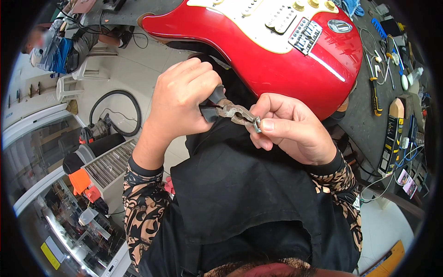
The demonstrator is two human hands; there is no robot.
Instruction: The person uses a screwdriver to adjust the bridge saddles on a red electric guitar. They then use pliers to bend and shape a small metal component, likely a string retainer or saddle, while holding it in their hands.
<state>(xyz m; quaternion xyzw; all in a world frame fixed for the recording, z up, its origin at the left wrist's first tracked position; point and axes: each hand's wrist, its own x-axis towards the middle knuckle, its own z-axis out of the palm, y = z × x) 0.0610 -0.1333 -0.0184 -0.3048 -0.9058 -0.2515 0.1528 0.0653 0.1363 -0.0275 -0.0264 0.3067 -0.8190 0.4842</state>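
My left hand [187, 99] is wrapped round the dark grips of a pair of worn pliers [233, 112]. Their jaws point right and meet a small silvery metal part [257, 124]. Thumb and fingers of my right hand [288, 127] pinch that part from the other side, hiding some of it. Just beyond both hands lies a red electric guitar body [295, 69] with a white pickguard [258, 27]. Its metal bridge [305, 36] shows several saddles. Below my hands a black apron [240, 184] covers my lap.
On the dark bench [355, 115] at right lie a yellow-and-black screwdriver [374, 97], a long black-and-yellow tool [392, 134] and several cables. At left are a person [50, 51], white chairs [69, 85], a vacuum cleaner with a black hose [138, 108] and glass display cases [69, 226].
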